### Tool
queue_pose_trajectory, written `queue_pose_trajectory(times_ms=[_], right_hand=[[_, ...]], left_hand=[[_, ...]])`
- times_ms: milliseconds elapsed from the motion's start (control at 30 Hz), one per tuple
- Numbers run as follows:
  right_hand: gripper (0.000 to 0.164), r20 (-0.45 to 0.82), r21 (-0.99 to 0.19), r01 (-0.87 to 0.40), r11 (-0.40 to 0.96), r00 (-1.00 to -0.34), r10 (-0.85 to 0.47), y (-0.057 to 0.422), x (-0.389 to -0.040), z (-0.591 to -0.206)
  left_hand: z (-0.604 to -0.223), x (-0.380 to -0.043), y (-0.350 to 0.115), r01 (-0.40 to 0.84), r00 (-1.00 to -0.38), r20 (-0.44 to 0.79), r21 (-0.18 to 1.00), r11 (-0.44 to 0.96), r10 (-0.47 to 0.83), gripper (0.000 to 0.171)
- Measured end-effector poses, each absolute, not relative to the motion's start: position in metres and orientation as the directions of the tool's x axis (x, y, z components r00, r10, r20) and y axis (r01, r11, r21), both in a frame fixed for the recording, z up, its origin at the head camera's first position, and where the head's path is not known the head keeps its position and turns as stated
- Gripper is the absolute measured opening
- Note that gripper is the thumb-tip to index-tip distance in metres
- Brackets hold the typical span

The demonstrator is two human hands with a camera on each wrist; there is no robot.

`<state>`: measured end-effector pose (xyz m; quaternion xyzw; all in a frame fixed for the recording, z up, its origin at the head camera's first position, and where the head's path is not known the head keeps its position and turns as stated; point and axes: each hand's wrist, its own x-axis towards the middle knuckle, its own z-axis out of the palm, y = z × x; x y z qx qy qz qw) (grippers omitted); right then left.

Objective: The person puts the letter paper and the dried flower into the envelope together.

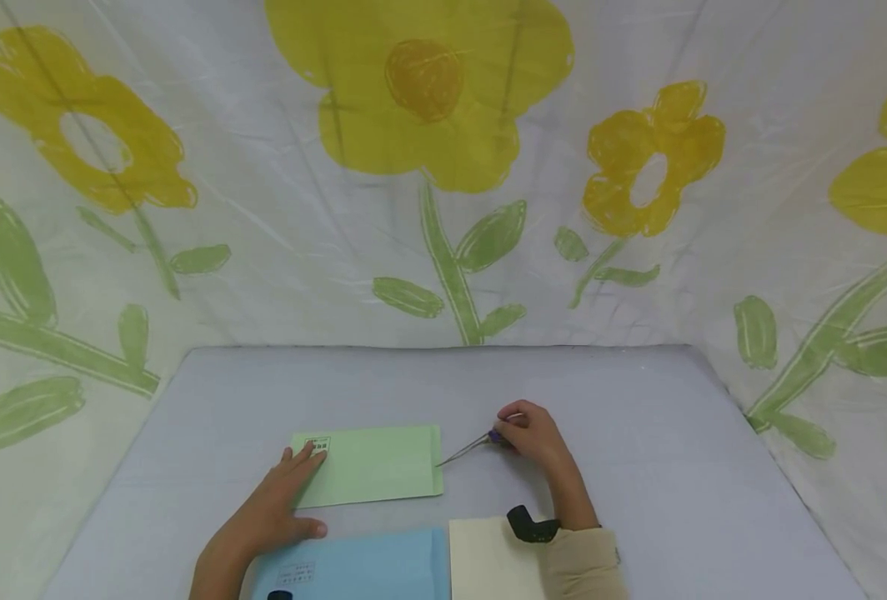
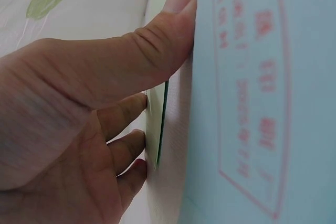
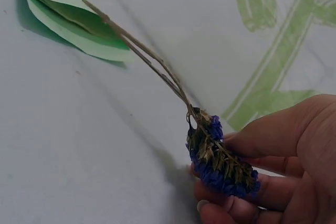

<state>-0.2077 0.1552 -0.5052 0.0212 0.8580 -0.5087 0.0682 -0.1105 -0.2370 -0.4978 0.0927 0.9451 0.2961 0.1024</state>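
A light green envelope [image 1: 383, 467] lies on the table, its open end facing right. My left hand [image 1: 282, 500] rests with spread fingers on the envelope's left end, the thumb over by the blue envelope [image 1: 368, 567] in front. My right hand [image 1: 535, 437] pinches a dried purple flower sprig [image 3: 223, 166] by its blossoms. The sprig's thin brown stems [image 3: 152, 59] point left, and their tips are at the green envelope's mouth [image 3: 79, 24], which gapes slightly in the right wrist view. From the left wrist, the thumb [image 2: 152, 45] appears beside the blue envelope.
A cream-coloured envelope or sheet [image 1: 488, 558] lies right of the blue envelope, partly under the right forearm. Black camera mounts [image 1: 533, 527] sit on the wrists. Behind the pale table [image 1: 623, 392] hangs a white curtain [image 1: 301, 250] painted with yellow flowers.
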Motion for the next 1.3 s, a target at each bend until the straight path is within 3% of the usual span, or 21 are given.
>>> queue_pose_trajectory(times_ms=[767, 1300], right_hand=[[0.010, -0.016, -0.825, 0.009, 0.566, -1.000, -0.007, 0.149, -0.209, -0.508], [0.009, -0.028, -0.832, 0.004, 0.554, -0.999, -0.035, 0.126, -0.200, -0.507]], left_hand=[[-0.496, -0.111, -0.235, 0.110, -0.962, -0.142, 0.579, 0.808, 0.232, 0.106], [-0.495, -0.110, -0.235, 0.099, -0.963, -0.151, 0.578, 0.810, 0.225, 0.105]])
